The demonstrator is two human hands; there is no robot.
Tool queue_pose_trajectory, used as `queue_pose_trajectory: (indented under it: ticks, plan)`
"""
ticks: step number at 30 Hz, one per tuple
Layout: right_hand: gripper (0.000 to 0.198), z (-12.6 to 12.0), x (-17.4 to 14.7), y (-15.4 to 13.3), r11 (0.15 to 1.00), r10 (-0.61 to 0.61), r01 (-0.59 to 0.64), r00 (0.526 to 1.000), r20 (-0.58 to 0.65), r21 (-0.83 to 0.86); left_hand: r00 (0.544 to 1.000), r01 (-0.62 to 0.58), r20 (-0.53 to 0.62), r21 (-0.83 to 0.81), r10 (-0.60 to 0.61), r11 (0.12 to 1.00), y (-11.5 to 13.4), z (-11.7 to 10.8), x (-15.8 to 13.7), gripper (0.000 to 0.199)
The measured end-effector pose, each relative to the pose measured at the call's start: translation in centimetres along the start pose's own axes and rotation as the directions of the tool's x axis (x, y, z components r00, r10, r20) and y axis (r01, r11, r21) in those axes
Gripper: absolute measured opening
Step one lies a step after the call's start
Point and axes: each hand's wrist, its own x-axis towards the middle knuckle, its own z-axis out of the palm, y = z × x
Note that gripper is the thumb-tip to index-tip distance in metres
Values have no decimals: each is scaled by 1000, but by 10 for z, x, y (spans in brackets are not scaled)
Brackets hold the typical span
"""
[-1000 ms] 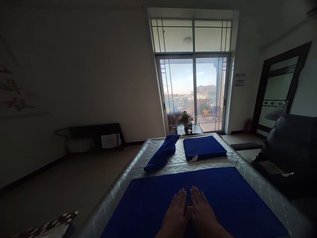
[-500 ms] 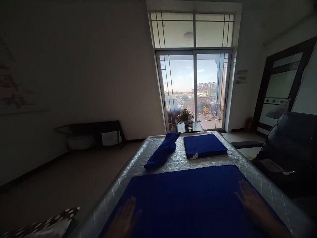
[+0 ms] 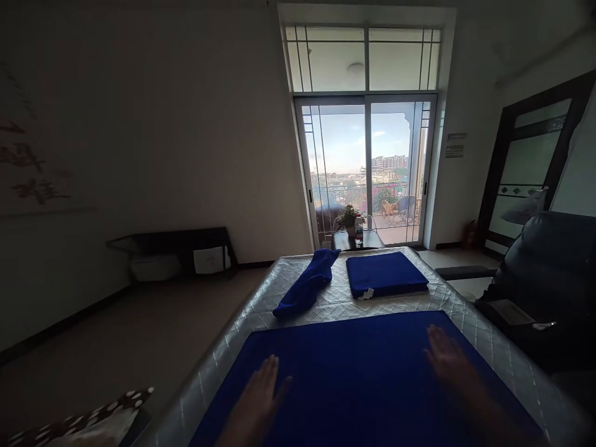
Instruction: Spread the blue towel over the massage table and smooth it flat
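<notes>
A dark blue cloth (image 3: 354,372) lies spread flat across the near part of a table under a silvery quilted cover (image 3: 218,366). Over its left side is my left hand (image 3: 258,394), fingers stretched out and thumb apart. My right hand (image 3: 449,357) is over the cloth's right side, also flat with fingers extended; its edges are a little blurred. Neither hand grips anything. Beyond the spread cloth, a folded blue cloth (image 3: 386,273) with a small white tag sits at the right. To its left a crumpled blue cloth (image 3: 307,282) lies in a loose twist.
A small dark table with a potted plant (image 3: 349,217) and a bottle (image 3: 359,230) stands by the glass sliding door. At right is a black leather chair (image 3: 535,273). A low dark bench (image 3: 181,248) runs along the left wall. Polka-dot fabric (image 3: 93,419) shows at lower left.
Both hands have slid inward and forward over the cloth, my left one to the right and my right one to the left. The cloths lie as before.
</notes>
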Motion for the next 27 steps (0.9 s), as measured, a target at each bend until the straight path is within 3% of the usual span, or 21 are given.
queue_pose_trajectory:
  ticks: [1,3,5,7,9,15,20,23,27]
  plan:
    - [66,-5,5,-30,996,-63,61,997,36,60,994,-55,93,-65,61,996,28,-6,9,64]
    - [67,-10,14,-86,967,-192,171,976,101,189,968,-161,157,-199,194,967,83,-14,24,71]
    - [69,-7,21,-127,931,-280,238,952,127,277,945,-254,128,-291,301,923,126,-15,36,75]
    - [69,2,26,-149,907,-323,263,935,144,328,933,-293,101,-342,345,893,151,-9,43,75]
    - [68,12,28,-154,903,-328,253,928,176,346,931,-299,94,-356,352,886,159,2,47,73]
    - [73,26,28,-145,907,-311,218,924,224,360,936,-337,5,-285,353,897,151,33,50,64]
    - [71,22,31,-144,933,-267,181,927,262,312,949,-298,26,-237,313,925,139,35,56,67]
    - [71,18,34,-125,961,-185,119,946,265,249,973,-194,91,-188,214,963,109,24,60,74]
    - [72,14,40,-65,990,-78,44,965,249,137,991,-36,122,-116,50,993,39,9,58,77]
